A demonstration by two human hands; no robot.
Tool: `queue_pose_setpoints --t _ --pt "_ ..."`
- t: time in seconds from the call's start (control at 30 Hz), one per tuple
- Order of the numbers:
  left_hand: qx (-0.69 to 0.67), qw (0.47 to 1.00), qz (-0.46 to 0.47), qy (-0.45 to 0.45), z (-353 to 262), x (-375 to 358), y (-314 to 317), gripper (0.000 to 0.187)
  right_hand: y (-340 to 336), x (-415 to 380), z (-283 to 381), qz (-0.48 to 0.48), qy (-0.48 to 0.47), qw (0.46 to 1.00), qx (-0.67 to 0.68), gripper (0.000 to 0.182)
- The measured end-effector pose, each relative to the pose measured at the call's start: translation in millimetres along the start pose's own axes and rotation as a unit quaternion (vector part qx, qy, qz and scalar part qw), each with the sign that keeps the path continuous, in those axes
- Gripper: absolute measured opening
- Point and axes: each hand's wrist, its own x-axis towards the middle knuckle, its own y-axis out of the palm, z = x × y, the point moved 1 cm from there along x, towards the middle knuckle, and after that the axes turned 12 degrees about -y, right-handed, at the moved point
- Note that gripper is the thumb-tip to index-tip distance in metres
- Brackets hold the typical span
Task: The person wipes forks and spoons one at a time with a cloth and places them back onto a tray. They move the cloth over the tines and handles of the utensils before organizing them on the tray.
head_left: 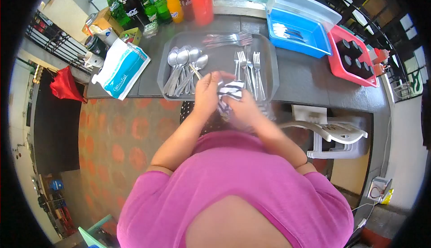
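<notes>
My left hand is closed around a slim metal piece of cutlery; its handle end pokes out to the upper left, and the rest is hidden by fingers and cloth. My right hand grips a black-and-white striped cloth bunched against the left fingers. Both hands are over the near edge of a grey tray. Several spoons lie in a pile on its left side. Several forks point away from me on the right, and more forks lie sideways along the far side.
Left of the tray lies a Blissful tissue pack. Bottles and a red cylinder stand behind. A blue lidded container holds cutlery; a pink basket holds dark-topped containers. A white plastic chair is under the counter at right.
</notes>
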Motion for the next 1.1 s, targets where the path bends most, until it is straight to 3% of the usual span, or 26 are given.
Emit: queue_pose_setpoints --t 0.03,0.1,0.13,0.17,0.37,0.43,0.47,0.5,0.57,0.63,0.7,0.9,0.97,1.03,1.1 --pt "0.074 0.996 -0.047 0.018 -5 2 -6 0.048 2 -4 1 0.004 0.001 1.000 0.000 0.016" --pt "0.008 0.996 -0.069 0.048 -6 14 -18 0.048 6 -13 7 0.041 0.001 0.999 -0.031 0.016" --pt "0.013 0.996 -0.070 0.059 -6 16 -20 0.048 12 -18 28 0.026 0.048 0.996 -0.068 0.016" --pt "0.018 0.995 -0.070 0.069 -7 18 -21 0.048 13 -20 36 0.018 0.037 0.992 -0.120 0.016" --pt "-0.049 0.992 -0.104 0.043 -7 33 -32 0.047 4 -26 33 0.036 0.066 0.994 -0.082 0.017" --pt "-0.072 0.994 -0.085 0.008 -6 39 -26 0.046 0 -25 37 -0.060 0.031 0.992 -0.103 0.016" --pt "-0.065 0.995 -0.081 0.006 1 44 -20 0.043 -9 -21 8 -0.094 0.027 0.995 0.003 0.016" --pt "-0.057 0.995 -0.080 -0.003 14 46 -14 0.041 -11 -19 14 -0.098 0.021 0.995 0.002 0.016" --pt "0.046 0.997 -0.041 -0.043 37 34 1 0.032 -15 -14 25 -0.183 0.031 0.982 -0.030 0.016" --pt "0.058 0.995 -0.005 -0.085 28 17 20 0.024 -22 -9 6 -0.162 -0.004 0.985 -0.057 0.016" --pt "0.070 0.995 -0.021 -0.062 33 23 20 0.019 -24 -6 -4 -0.123 -0.048 0.986 -0.099 0.018" --pt "-0.009 0.998 -0.025 -0.056 22 67 5 0.019 -36 1 -8 -0.094 0.032 0.989 -0.110 0.018" --pt "0.083 0.992 -0.091 0.034 0 102 -12 0.022 -49 -4 -7 -0.104 0.026 0.958 -0.267 0.016" --pt "0.257 0.956 -0.117 0.078 -17 140 -30 0.021 -62 -8 -8 -0.126 0.000 0.963 -0.240 0.018" --pt "0.488 0.854 -0.118 0.137 -14 179 -53 0.016 -76 -15 -11 -0.179 0.059 0.978 -0.089 0.020"
